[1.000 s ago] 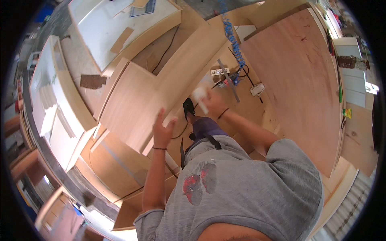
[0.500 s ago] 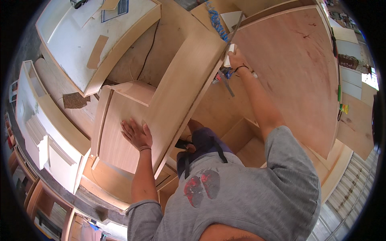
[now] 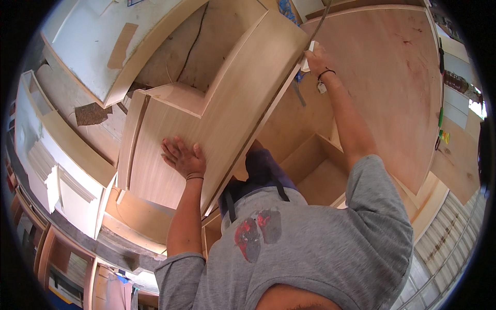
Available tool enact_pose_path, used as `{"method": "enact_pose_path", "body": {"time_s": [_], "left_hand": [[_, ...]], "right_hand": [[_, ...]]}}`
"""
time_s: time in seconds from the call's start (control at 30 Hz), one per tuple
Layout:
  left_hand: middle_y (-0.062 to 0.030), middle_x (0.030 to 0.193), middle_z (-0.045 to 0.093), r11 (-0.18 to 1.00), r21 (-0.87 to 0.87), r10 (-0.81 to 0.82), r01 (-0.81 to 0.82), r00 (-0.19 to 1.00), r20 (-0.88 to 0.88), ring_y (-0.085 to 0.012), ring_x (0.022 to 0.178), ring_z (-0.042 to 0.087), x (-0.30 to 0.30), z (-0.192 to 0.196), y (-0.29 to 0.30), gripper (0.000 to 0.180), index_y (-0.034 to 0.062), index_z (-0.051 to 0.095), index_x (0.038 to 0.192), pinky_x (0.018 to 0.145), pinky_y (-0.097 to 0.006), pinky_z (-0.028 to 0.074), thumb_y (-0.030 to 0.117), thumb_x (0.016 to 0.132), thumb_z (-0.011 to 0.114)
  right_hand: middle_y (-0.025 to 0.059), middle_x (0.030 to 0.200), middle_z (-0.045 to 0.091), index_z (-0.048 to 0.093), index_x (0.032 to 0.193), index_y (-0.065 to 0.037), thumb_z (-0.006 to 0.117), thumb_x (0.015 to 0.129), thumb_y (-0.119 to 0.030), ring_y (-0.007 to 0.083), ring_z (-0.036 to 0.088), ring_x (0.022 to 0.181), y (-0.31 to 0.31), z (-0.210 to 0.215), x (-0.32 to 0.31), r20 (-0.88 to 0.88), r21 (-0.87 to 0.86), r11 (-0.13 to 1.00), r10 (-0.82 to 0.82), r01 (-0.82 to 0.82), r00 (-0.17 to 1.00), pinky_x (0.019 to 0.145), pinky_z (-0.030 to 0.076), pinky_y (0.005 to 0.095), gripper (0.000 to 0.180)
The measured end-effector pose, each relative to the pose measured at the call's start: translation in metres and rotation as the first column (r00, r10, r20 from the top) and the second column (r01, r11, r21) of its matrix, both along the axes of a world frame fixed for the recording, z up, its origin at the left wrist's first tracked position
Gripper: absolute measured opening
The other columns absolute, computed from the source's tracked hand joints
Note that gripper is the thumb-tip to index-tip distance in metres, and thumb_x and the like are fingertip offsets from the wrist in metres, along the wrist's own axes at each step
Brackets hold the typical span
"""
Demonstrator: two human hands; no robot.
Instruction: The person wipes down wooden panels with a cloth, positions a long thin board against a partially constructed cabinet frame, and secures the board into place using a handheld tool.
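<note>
A pale wood-grain cabinet piece (image 3: 235, 95) with an L-shaped notch runs diagonally in front of me, a dark strip along its near edge. My left hand (image 3: 183, 157) lies flat on its wide lower part, fingers spread, with nothing held. Near the piece's far right end, my right hand (image 3: 319, 59) is wrapped round a small white block (image 3: 308, 58). The block is at the panel's edge; whether it presses on the edge is hard to tell. My fingers hide part of it.
A large reddish plywood panel (image 3: 377, 98) stands at right. Below it is an open wooden box (image 3: 323, 173). A white-topped cabinet (image 3: 88, 46) fills the upper left, another white unit (image 3: 57, 165) the left. A blue coiled hose (image 3: 287, 10) and black cable (image 3: 194, 46) lie beyond.
The whole view has shifted, so the cabinet piece and both hands appear higher and farther right. My left hand stays flat on the panel; my right hand keeps the white block near the far end.
</note>
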State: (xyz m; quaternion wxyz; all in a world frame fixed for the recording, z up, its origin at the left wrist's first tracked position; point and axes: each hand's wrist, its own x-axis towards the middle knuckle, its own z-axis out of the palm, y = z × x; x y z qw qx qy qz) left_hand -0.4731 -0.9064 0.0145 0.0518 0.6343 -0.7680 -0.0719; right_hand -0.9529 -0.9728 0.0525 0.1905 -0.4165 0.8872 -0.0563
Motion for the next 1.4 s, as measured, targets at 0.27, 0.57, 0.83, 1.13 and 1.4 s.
{"method": "enact_pose_path", "body": {"time_s": [0.27,0.57,0.83,1.13,1.4], "left_hand": [[-0.0193,0.147,0.017,1.0,-0.017,-0.011,0.011,1.0,-0.001,-0.0387,0.135,0.015,-0.001,-0.001,-0.001,0.07,0.013,0.021,0.142,0.104,-0.058,0.014,0.05,0.087,0.044],[-0.02,0.146,0.017,0.999,-0.043,-0.011,0.011,1.0,-0.007,-0.0392,0.135,0.016,-0.002,-0.001,0.0,0.068,0.0131,0.024,0.141,0.103,-0.059,0.016,0.05,0.087,0.044],[-0.021,0.146,0.018,1.0,-0.022,-0.008,0.008,1.0,0.02,-0.0419,0.133,0.018,-0.003,-0.004,0.0,0.069,0.0112,0.023,0.14,0.102,-0.059,0.018,0.052,0.088,0.041],[-0.0211,0.146,0.018,0.998,-0.055,-0.015,0.016,1.0,0.015,-0.042,0.134,0.017,0.001,-0.007,0.003,0.07,0.0135,0.021,0.141,0.099,-0.062,0.019,0.052,0.087,0.042],[-0.0224,0.146,0.017,0.998,-0.055,-0.011,0.013,1.0,0.024,-0.0421,0.134,0.017,-0.005,-0.008,0.001,0.068,0.0125,0.025,0.139,0.101,-0.06,0.018,0.05,0.086,0.045]], "right_hand": [[0.0321,0.102,0.056,0.043,0.108,0.012,0.044,0.082,-0.036,0.0433,0.052,0.102,0.038,-0.008,0.047,0.065,0.01,1.0,0.015,-0.016,0.998,0.089,0.04,0.046,0.055],[0.0332,0.092,0.057,0.041,0.102,0.01,0.046,0.08,-0.029,0.0461,0.056,0.09,0.077,-0.005,0.116,0.112,0.004,0.999,0.042,-0.043,0.993,0.082,0.043,0.0494,0.045],[0.0301,0.084,0.055,0.039,0.099,0.007,0.048,0.081,-0.026,0.0448,0.054,0.079,0.104,0.008,0.172,0.21,-0.034,0.999,0.003,0.004,0.978,0.074,0.043,0.0501,0.038],[0.0307,0.078,0.056,0.038,0.098,0.011,0.048,0.08,-0.021,0.0471,0.055,0.071,0.149,0.007,0.239,0.272,-0.108,0.989,0.123,-0.096,0.954,0.068,0.044,0.0531,0.038],[0.0314,0.073,0.057,0.033,0.103,0.014,0.047,0.082,-0.022,0.0462,0.057,0.067,0.183,0.012,0.31,0.418,-0.064,0.998,0.012,0.017,0.908,0.063,0.047,0.0515,0.044]]}}
